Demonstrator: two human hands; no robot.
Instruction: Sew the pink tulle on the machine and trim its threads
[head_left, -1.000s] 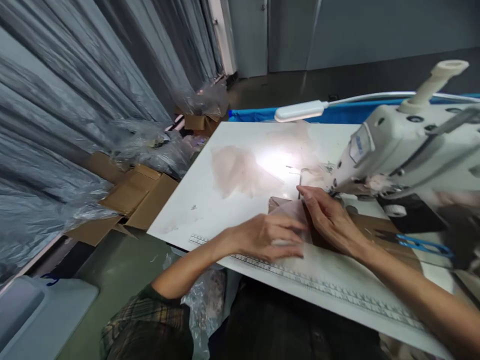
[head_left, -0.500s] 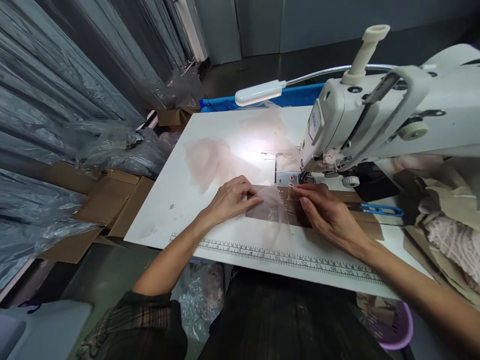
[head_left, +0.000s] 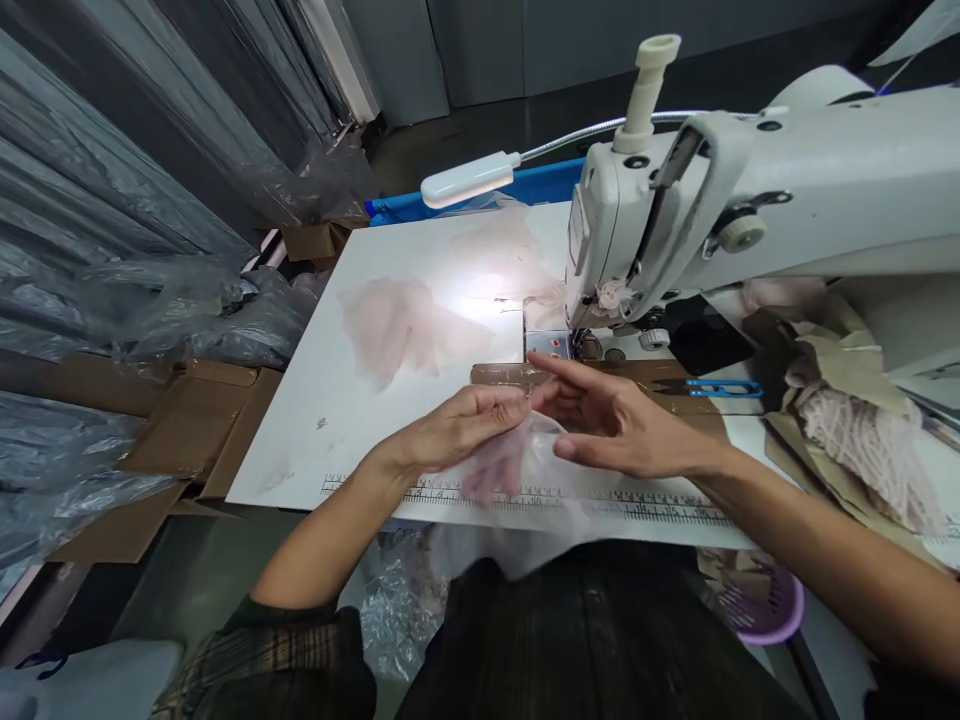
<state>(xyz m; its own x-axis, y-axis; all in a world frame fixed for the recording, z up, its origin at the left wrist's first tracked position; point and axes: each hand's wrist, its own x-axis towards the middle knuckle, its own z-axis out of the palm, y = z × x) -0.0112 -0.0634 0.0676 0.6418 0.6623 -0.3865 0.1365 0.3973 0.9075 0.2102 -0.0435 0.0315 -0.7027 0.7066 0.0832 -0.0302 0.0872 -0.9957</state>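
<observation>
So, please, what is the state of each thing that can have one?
Held sheer fabric: hanging over tabletop edge
Left hand: pinching that fabric
Right hand: open, partly curled
Gooseneck lamp: lit
Thread snips: lying flat
Nearest cardboard box: open
Sewing machine: cannot tell whether running

An open cardboard box (head_left: 184, 420) is bordered by crumpled plastic (head_left: 172, 300) near grey curtains (head_left: 97, 140), while a purple basket (head_left: 791, 612) is partly hidden.

White table (head_left: 292, 440) beneath sheer fabric (head_left: 390, 325), brown strip (head_left: 701, 412), sewing machine (head_left: 810, 190)
</observation>
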